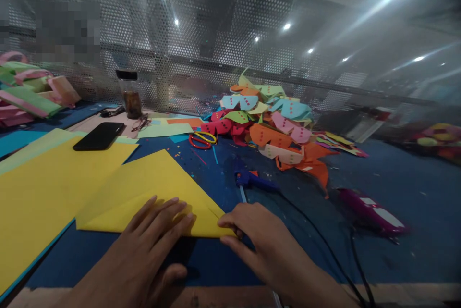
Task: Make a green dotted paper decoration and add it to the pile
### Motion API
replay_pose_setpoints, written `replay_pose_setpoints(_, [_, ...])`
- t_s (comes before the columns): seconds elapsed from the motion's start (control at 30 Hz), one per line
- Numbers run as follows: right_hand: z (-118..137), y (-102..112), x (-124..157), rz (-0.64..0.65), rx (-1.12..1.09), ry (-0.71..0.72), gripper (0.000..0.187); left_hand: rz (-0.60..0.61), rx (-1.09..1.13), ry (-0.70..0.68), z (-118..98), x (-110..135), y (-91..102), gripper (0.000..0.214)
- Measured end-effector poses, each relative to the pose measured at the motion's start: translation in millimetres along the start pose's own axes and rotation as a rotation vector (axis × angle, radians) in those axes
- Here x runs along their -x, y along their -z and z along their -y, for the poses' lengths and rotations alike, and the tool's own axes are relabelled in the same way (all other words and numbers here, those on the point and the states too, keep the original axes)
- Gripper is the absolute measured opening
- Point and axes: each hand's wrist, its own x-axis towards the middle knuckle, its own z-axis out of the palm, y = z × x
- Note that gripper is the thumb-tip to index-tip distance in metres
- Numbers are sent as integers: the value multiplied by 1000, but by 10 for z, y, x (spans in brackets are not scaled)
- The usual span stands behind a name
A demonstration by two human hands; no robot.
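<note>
A sheet of yellow paper (154,173) lies in front of me, its near edge folded over along the bottom. My left hand (147,236) rests flat on the folded part, fingers stretched out. At the sheet's right corner, my right hand (252,236) pinches the paper between thumb and fingers. Just beyond the right hand is a blue glue gun (255,181) with a pale glue stick in its back end. Larger yellow sheets (32,192) are stacked at the left, partly under the folded one.
A black phone (100,136) lies on the left stack, near a dark-lidded bottle (131,96). Scissors (202,140) with red and yellow handles lie beyond the sheet. Cut paper masks (281,125) are heaped at the back. A purple device (372,212) and cables lie right.
</note>
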Motion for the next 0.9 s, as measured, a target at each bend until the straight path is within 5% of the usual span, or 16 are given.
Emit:
replay_pose_setpoints(0.33, [-22, -37, 11, -19, -7, -5, 21, -53, -95, -7, -88, 170, -12, 52])
replay_pose_setpoints(0.9, [-12, -22, 19, -31, 40, -14, 22, -6, -95, -2, -71, 4, 58, 68])
